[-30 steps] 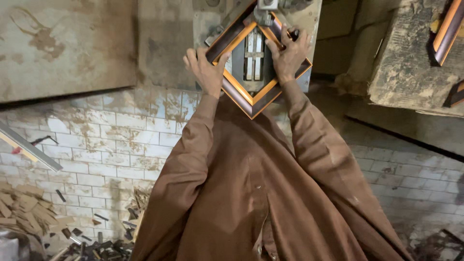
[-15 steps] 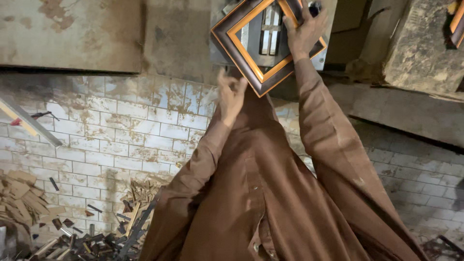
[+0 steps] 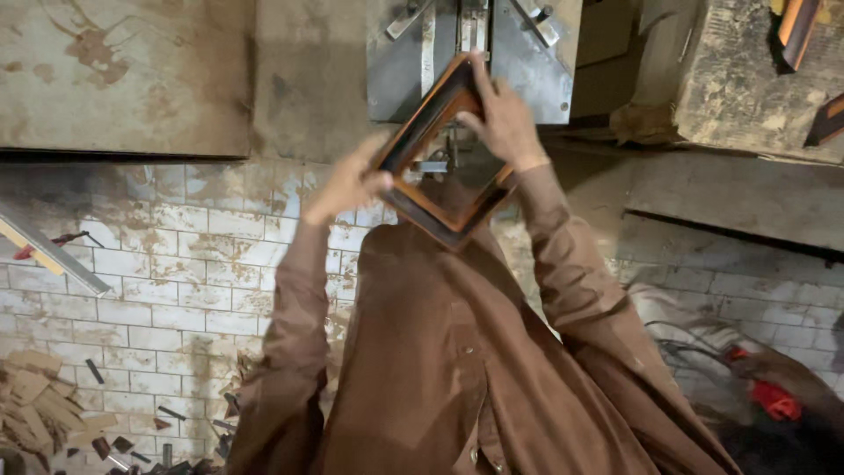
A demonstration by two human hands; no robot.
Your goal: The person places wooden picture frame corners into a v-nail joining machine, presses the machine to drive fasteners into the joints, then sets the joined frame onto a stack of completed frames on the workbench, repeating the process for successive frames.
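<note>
Now both hands grip the assembled wooden picture frame (image 3: 440, 158) before the metal corner jig (image 3: 519, 62); left hand (image 3: 347, 185) on its left side, right hand (image 3: 501, 119) on top; joined, not yet put down.

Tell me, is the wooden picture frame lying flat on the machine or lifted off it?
Lifted and tilted: the frame is held by the left hand and right hand.

A small square frame (image 3: 440, 154), dark moulding with an orange inner edge, sits turned diamond-wise, seemingly empty, held at two sides.
</note>
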